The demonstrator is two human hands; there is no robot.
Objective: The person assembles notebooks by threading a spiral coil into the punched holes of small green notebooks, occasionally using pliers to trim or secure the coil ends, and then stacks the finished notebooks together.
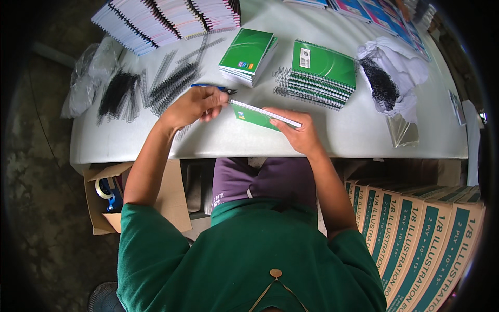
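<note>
- The right hand point(299, 130) grips the right end of a green notebook point(252, 116), thumb on the cover, fingers along the white spine side.
- The left hand point(200, 106) has its fingers curled in at the notebook's left end; whether they pinch anything, I cannot tell.
- The notebook is held tilted over the white table point(358, 143), around the middle of its near edge.
- Blue-handled pliers point(209, 86) show just beyond the left hand; whether the two touch is unclear.
- Farther toward the far edge is a stack of green notebooks point(247, 52) without wire showing.
- To its right is a pile of wire-bound green notebooks point(325, 60).
- Loose wire coils point(174, 86) lie toward the left edge, beside a dark bunch of coils point(118, 96).
- A clear plastic bag point(86, 83) sits at the left edge.
- Thick bound books point(166, 21) stand at the far left corner.
- Toward the right edge, black coils point(381, 86) lie in a crumpled white wrapping point(408, 67).
- Blue and pink booklets point(371, 13) lie by the far right corner.
</note>
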